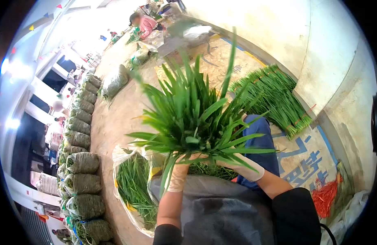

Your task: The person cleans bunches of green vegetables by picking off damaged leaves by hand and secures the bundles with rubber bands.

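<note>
A thick bunch of garlic chives [192, 118] stands upright in front of me, its flat green leaf tips fanning out toward the camera. My left hand [181, 160], in a pale glove, is closed round the bunch from below on the left. On the right, my gloved right hand [233, 160] grips the same bunch; overhanging leaves hide most of its fingers. Below the hands a dark apron [213, 208] covers my lap, with more loose chives [213, 170] lying just beyond it. An open white sack [133, 183] full of loose chives stands beside my left forearm.
Tied bundles of chives [274, 98] lie in rows by the wall on the right. Red ties [325, 198] hang at the lower right. Stuffed sacks [84, 183] line the left side. Another sack [115, 81] lies on the floor, and a person in pink [147, 26] sits farther back.
</note>
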Demonstrator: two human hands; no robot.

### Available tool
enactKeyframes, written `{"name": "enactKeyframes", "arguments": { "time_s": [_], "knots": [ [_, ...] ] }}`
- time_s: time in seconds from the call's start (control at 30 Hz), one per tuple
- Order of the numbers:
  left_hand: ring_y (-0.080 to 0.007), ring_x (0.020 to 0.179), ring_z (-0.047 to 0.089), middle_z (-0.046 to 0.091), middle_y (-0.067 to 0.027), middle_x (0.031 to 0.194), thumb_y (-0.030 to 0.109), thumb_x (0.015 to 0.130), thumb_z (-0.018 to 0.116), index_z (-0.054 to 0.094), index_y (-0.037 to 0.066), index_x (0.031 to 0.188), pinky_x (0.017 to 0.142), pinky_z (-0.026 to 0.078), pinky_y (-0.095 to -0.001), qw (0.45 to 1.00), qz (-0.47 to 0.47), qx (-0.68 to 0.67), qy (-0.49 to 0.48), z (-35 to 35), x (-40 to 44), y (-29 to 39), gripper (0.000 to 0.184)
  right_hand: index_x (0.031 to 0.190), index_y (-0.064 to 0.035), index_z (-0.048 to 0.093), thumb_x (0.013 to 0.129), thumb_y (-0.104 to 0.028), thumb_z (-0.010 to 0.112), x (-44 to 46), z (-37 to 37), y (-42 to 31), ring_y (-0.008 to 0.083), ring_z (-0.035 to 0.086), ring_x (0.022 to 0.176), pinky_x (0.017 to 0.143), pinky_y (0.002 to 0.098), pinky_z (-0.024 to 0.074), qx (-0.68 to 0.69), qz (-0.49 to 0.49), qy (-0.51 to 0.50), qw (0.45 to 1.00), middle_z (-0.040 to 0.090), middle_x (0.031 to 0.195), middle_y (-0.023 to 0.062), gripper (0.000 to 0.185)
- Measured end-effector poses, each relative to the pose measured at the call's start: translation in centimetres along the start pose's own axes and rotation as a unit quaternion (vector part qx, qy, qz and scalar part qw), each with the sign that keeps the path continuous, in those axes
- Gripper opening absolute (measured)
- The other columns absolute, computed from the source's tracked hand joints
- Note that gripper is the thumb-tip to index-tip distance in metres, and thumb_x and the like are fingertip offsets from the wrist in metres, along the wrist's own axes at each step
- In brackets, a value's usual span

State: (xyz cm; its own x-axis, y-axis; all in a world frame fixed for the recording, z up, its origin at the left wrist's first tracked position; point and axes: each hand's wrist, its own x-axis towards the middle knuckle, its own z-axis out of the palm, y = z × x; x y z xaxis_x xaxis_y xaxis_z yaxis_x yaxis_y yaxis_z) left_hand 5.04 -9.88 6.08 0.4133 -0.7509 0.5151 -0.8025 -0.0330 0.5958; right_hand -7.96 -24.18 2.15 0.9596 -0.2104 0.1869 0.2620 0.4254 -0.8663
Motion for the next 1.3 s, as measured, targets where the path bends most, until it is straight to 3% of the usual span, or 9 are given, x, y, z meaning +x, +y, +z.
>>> {"name": "enactKeyframes", "arguments": {
  "time_s": [0.2, 0.27, 0.43, 0.53, 0.6, 1.03, 1.07, 1.13, 1.3],
  "knots": [
    [-0.0250, 0.102, 0.061, 0.063, -0.0099, 0.111, 0.038, 0.071, 0.080, 0.059, 0.007, 0.114, 0.090, 0.048, -0.0413, 0.934, 0.151, 0.325, 0.015, -0.4, 0.1, 0.6, 0.057, 0.112, -0.0048, 0.063, 0.081, -0.017, 0.073, -0.7, -1.3, -7.3, 0.0230, 0.059, 0.101, 0.089, 0.0360, 0.0465, -0.452, -0.111, -0.137, 0.874, 0.064, 0.106, 0.0109, 0.035],
    [-0.0249, 0.100, 0.062, 0.064, -0.0098, 0.110, 0.038, 0.071, 0.079, 0.061, 0.008, 0.113, 0.089, 0.049, -0.0416, 0.928, 0.151, 0.341, 0.019, -0.4, -0.2, 0.2, 0.055, 0.110, -0.0023, 0.063, 0.083, -0.007, 0.068, -1.7, -4.5, -6.0, 0.0224, 0.060, 0.097, 0.086, 0.0330, 0.0476, -0.179, -0.074, -0.037, 0.980, 0.064, 0.106, 0.0108, 0.027],
    [-0.0275, 0.098, 0.062, 0.063, -0.0103, 0.110, 0.021, 0.068, 0.081, 0.062, 0.010, 0.114, 0.087, 0.050, -0.0394, 0.996, 0.005, 0.081, 0.036, -0.4, -2.2, 0.4, 0.051, 0.101, 0.0007, 0.063, 0.085, 0.008, 0.058, -3.3, 1.1, -13.9, 0.0178, 0.061, 0.084, 0.076, 0.0291, 0.0495, -0.224, -0.334, 0.335, 0.852, 0.064, 0.098, 0.0089, 0.018],
    [-0.0253, 0.096, 0.062, 0.065, -0.0098, 0.108, 0.013, 0.065, 0.082, 0.064, 0.007, 0.109, 0.084, 0.051, -0.0365, 0.985, -0.130, -0.090, 0.067, -0.3, -3.1, 0.7, 0.048, 0.101, -0.0047, 0.065, 0.079, -0.003, 0.070, -3.2, 3.6, -15.3, 0.0197, 0.061, 0.076, 0.068, 0.0304, 0.0504, -0.470, -0.431, 0.133, 0.759, 0.066, 0.090, 0.0060, 0.022],
    [-0.0228, 0.094, 0.063, 0.066, -0.0089, 0.106, 0.014, 0.062, 0.084, 0.064, 0.004, 0.109, 0.084, 0.051, -0.0355, 0.992, 0.066, 0.104, 0.038, -1.0, -3.2, 1.1, 0.052, 0.101, -0.0089, 0.066, 0.075, -0.011, 0.075, -1.6, 5.3, -13.9, 0.0228, 0.060, 0.074, 0.065, 0.0313, 0.0494, -0.501, -0.394, 0.122, 0.761, 0.064, 0.088, 0.0048, 0.027],
    [-0.0190, 0.093, 0.062, 0.065, -0.0070, 0.107, 0.012, 0.064, 0.083, 0.063, 0.001, 0.110, 0.083, 0.051, -0.0332, 0.952, -0.225, -0.190, 0.088, -2.9, -6.4, 2.5, 0.051, 0.086, -0.0099, 0.065, 0.076, -0.009, 0.073, 3.6, 8.0, -8.6, 0.0237, 0.059, 0.070, 0.066, 0.0336, 0.0480, -0.538, -0.454, 0.134, 0.697, 0.059, 0.082, 0.0031, 0.013],
    [-0.0189, 0.092, 0.062, 0.065, -0.0068, 0.106, 0.011, 0.064, 0.082, 0.064, 0.001, 0.110, 0.083, 0.051, -0.0332, 0.925, -0.266, -0.250, 0.106, -2.7, -6.6, 2.6, 0.050, 0.086, -0.0099, 0.065, 0.076, -0.009, 0.073, 3.8, 8.4, -8.1, 0.0237, 0.059, 0.070, 0.066, 0.0336, 0.0480, -0.540, -0.454, 0.129, 0.697, 0.059, 0.082, 0.0031, 0.013],
    [-0.0182, 0.090, 0.063, 0.067, -0.0072, 0.099, 0.010, 0.065, 0.080, 0.066, 0.002, 0.103, 0.080, 0.051, -0.0322, 0.861, -0.333, -0.340, 0.181, -2.2, -7.6, 2.1, 0.042, 0.088, -0.0073, 0.064, 0.084, -0.013, 0.069, 4.0, 9.4, -6.9, 0.0183, 0.059, 0.070, 0.066, 0.0300, 0.0481, -0.071, -0.159, 0.070, 0.982, 0.062, 0.085, 0.0032, 0.009],
    [-0.0161, 0.085, 0.063, 0.067, -0.0082, 0.093, 0.009, 0.065, 0.078, 0.067, 0.000, 0.096, 0.076, 0.051, -0.0310, 0.909, -0.268, -0.266, 0.175, -2.8, -7.5, 2.4, 0.034, 0.100, -0.0002, 0.061, 0.091, -0.013, 0.063, 5.2, 8.9, -7.8, 0.0098, 0.047, 0.050, 0.053, 0.0271, 0.0432, 0.190, -0.104, 0.047, 0.975, 0.058, 0.068, 0.0029, 0.016]
  ]
}}
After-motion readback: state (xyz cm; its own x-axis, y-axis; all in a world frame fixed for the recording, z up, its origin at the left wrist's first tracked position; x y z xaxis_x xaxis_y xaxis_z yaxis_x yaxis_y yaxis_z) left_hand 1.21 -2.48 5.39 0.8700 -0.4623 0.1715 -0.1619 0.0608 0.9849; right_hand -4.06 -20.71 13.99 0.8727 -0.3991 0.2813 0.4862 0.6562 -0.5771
